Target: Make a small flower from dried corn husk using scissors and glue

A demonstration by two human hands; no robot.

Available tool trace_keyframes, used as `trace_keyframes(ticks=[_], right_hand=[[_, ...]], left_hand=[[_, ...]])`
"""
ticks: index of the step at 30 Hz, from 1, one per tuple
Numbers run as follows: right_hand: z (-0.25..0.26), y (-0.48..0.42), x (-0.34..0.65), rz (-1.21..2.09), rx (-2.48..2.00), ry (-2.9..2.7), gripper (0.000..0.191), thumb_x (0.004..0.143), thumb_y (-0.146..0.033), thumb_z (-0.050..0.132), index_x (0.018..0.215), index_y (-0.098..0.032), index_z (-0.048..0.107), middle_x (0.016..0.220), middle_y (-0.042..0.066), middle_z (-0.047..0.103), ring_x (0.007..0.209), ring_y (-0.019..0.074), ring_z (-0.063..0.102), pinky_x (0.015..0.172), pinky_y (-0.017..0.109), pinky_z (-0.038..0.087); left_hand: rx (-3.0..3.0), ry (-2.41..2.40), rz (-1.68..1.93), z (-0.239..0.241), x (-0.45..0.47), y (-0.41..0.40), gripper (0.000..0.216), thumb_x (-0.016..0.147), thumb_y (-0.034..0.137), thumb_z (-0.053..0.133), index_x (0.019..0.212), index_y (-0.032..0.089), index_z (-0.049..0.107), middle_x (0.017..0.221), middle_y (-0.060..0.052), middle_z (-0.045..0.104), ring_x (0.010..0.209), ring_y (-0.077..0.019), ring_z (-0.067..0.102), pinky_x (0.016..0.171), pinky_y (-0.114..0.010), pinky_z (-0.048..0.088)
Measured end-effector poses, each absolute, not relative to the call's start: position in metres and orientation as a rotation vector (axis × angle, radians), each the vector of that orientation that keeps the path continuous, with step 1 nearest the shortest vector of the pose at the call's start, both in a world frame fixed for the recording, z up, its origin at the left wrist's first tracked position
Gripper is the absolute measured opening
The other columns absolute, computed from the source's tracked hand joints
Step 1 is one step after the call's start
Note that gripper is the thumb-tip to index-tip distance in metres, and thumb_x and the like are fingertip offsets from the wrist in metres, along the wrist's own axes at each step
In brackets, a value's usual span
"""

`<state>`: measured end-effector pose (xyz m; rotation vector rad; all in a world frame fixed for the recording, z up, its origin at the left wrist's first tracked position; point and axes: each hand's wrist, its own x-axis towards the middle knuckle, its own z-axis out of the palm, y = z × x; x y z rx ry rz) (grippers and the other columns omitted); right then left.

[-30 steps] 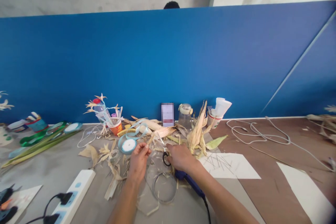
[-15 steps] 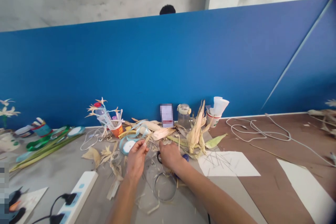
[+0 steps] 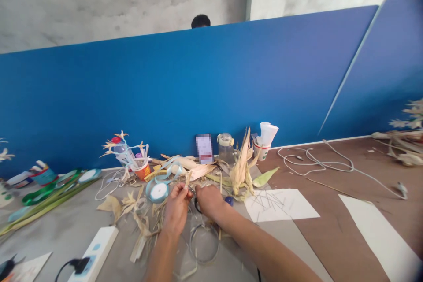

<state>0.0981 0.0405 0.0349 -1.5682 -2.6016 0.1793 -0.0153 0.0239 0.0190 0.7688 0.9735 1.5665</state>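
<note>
My left hand (image 3: 176, 207) is closed in a pinch on a thin strip of dried corn husk (image 3: 188, 178) that sticks up past its fingers. My right hand (image 3: 208, 198) is closed on black-handled scissors (image 3: 197, 206), right beside the left hand and nearly touching it. Both hands hover over a litter of husk scraps (image 3: 142, 224) on the grey table (image 3: 66, 233). A wire ring (image 3: 205, 242) lies just below my wrists. A roll of light blue ribbon (image 3: 159, 191) sits to the left of my left hand.
A white power strip (image 3: 95, 246) with a black plug lies at front left. Corn husk bundles (image 3: 241, 167), a glass jar (image 3: 226, 147), paper cups (image 3: 262, 147) and green leaves (image 3: 49, 198) line the blue partition (image 3: 211, 88). White sheets (image 3: 284, 205) and a white cable (image 3: 317, 163) lie right. Someone's head (image 3: 200, 21) shows above the partition.
My right hand has moved left until it meets my left hand, taking the scissors along. The blue glue gun by my right forearm is now hidden, and my view has swung slightly right.
</note>
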Motion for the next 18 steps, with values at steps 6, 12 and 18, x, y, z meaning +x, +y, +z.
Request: trace_keyframes(ticks=[6,12,18], right_hand=[[0.030,0.041,0.100,0.178,-1.556,-2.559,0.022,0.082,-0.016,0.044,0.095,-0.013,0.061,0.082,0.014,0.070,0.080,0.0246,0.066,0.076,0.035,0.044],[0.021,0.038,0.110,0.193,-1.626,-2.373,0.048,0.072,-0.039,0.060,0.111,-0.013,0.055,0.099,0.017,0.065,0.092,0.0310,0.061,0.081,0.041,0.041],[0.017,0.046,0.125,0.730,-1.482,-1.877,0.052,0.073,-0.038,0.058,0.119,-0.015,0.051,0.103,0.012,0.065,0.090,0.0244,0.060,0.078,0.032,0.042]], left_hand=[[0.620,0.874,1.556,0.013,-0.011,0.026,0.029,0.057,0.021,0.077,0.072,0.018,0.053,0.060,0.006,0.053,0.053,-0.0068,0.048,0.056,-0.021,0.041],[0.580,0.865,1.590,0.004,-0.015,0.028,0.027,0.058,0.019,0.076,0.073,0.017,0.053,0.059,0.006,0.054,0.052,-0.0064,0.049,0.058,-0.021,0.042],[0.636,0.875,1.615,-0.002,-0.022,0.027,0.024,0.064,0.023,0.072,0.077,0.019,0.052,0.061,0.005,0.058,0.051,-0.0067,0.050,0.060,-0.023,0.042]])
